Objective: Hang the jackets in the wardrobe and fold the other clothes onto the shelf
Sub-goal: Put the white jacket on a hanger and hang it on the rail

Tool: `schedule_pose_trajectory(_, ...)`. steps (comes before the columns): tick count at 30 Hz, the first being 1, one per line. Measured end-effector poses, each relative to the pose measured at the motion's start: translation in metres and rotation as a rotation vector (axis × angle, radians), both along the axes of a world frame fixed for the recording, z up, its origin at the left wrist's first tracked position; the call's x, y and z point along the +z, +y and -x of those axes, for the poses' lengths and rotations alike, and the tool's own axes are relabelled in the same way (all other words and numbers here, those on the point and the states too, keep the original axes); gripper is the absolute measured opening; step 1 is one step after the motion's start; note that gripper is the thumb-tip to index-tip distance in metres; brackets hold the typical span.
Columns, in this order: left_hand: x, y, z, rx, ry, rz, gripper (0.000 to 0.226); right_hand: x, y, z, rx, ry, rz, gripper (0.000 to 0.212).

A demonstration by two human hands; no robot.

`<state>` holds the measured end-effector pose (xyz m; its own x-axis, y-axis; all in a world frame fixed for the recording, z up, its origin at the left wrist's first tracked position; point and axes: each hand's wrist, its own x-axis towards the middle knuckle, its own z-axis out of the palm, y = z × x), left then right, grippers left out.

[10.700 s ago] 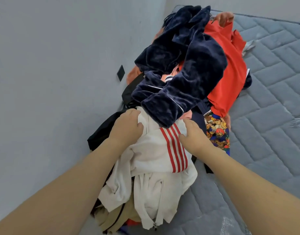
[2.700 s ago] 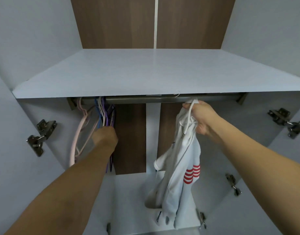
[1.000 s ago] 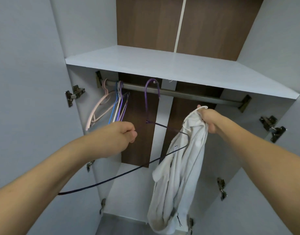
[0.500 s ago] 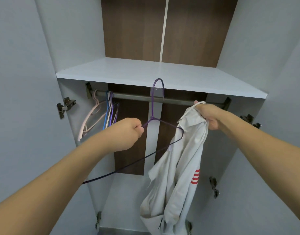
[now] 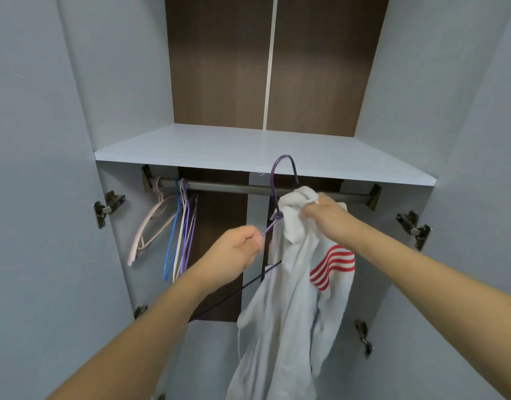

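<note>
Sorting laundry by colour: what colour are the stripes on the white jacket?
Red stripes on the white jacket, seen in the head view.

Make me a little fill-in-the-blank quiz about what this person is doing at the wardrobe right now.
1. The left hand pinches a hanger whose colour is ____.
2. The right hand grips a white jacket with stripes of ____ on it.
3. The spare hangers hang at the ____ end of the rail.
4. The rail is mounted just below the ____.

Missing words: purple; red; left; shelf
</note>
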<state>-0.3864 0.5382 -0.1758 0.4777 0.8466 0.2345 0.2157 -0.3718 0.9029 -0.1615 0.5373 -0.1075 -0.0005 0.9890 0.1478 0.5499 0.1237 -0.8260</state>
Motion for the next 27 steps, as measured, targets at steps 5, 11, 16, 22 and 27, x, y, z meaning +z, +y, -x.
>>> schedule_pose_trajectory(5,0.004,0.006,-0.013,-0.013,-0.156,-0.019,0.029,0.014,0.006,0.009,0.164,-0.533,-0.332,0.031)
schedule_pose_trajectory(11,-0.019,0.03,-0.003,0.017,0.028,0.013,0.009,0.021,0.027,-0.002,0.177,-0.87,-0.311,0.032)
schedule_pose_trajectory(16,-0.086,0.043,0.033,0.312,-0.018,0.452,0.123,0.019,0.035,-0.019,0.062,-0.891,-0.328,0.045)
schedule_pose_trajectory(22,-0.14,0.024,-0.002,0.194,-0.213,0.876,0.155,0.016,0.037,-0.021,0.01,-0.931,-0.421,0.063)
schedule_pose_trajectory(27,-0.166,0.026,-0.051,0.151,0.014,0.909,0.085,0.017,0.037,-0.023,-0.132,-1.015,-0.457,0.06)
